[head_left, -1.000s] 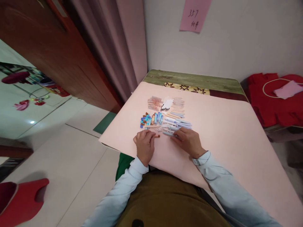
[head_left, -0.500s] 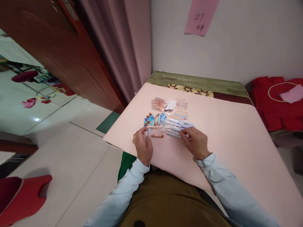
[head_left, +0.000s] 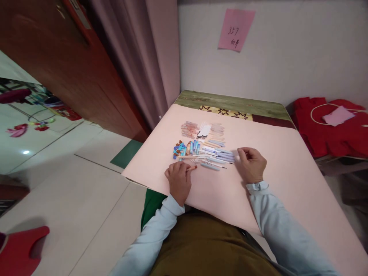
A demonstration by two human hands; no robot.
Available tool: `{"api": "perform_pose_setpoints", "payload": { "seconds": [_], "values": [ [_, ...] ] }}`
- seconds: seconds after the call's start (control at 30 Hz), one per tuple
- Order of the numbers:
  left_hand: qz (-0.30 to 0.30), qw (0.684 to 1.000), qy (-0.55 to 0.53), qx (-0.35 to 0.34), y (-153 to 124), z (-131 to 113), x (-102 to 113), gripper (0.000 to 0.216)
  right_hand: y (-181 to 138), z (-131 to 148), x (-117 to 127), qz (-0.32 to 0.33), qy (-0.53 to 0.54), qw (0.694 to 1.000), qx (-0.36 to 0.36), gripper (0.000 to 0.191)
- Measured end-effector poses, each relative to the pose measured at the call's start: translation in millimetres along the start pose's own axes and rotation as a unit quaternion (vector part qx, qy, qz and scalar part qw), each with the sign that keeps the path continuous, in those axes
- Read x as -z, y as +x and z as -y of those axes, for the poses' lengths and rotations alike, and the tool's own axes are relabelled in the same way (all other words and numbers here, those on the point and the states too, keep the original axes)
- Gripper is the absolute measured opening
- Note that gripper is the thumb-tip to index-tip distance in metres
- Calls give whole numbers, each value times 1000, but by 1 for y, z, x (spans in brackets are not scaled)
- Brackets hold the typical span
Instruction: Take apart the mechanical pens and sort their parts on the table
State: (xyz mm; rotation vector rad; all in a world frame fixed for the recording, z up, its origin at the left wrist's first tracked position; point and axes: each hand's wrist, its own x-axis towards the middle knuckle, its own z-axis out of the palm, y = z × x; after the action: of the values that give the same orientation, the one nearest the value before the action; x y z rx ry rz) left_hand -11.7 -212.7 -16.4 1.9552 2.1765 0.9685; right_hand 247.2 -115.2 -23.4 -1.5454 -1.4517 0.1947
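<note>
My left hand [head_left: 178,181] rests near the table's front edge, its fingers closed on a short orange-brown pen part [head_left: 192,168] whose darker end sticks out to the right. My right hand [head_left: 254,163] is just right of the loose pen parts, thumb and fingertips pinched together; whether anything is between them I cannot make out. Between and beyond the hands lie lilac pen barrels [head_left: 224,155], a pale blue barrel [head_left: 209,166], thin white refills [head_left: 204,155], blue and orange barrel pieces [head_left: 195,147] and a heap of small blue and brown caps [head_left: 178,148].
Farther back are clear brownish pieces [head_left: 189,129], white black-tipped refills [head_left: 204,131] and clear tubes [head_left: 217,131]. All lie on a pink-covered table [head_left: 276,161]. A wall stands behind, a wooden door [head_left: 115,84] left, red cloth [head_left: 307,119] right.
My left hand has come down over the orange-brown pen part and grips it. My right hand has moved right, away from the refills. The camera view has shifted slightly.
</note>
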Motion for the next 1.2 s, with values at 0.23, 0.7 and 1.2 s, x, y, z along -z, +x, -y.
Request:
{"api": "perform_pose_setpoints", "payload": {
  "seconds": [0.23,0.7,1.2],
  "values": [
    [-26,972,-235,7,-2,4,4,17,0,-15,-12,-36,13,998,-41,39],
    [54,890,-438,113,-10,13,10,42,-114,0,92,175,-170,966,-81,37],
    [177,829,-526,76,-3,26,14,42,-118,10,75,149,-370,916,30,33]
  ]
}}
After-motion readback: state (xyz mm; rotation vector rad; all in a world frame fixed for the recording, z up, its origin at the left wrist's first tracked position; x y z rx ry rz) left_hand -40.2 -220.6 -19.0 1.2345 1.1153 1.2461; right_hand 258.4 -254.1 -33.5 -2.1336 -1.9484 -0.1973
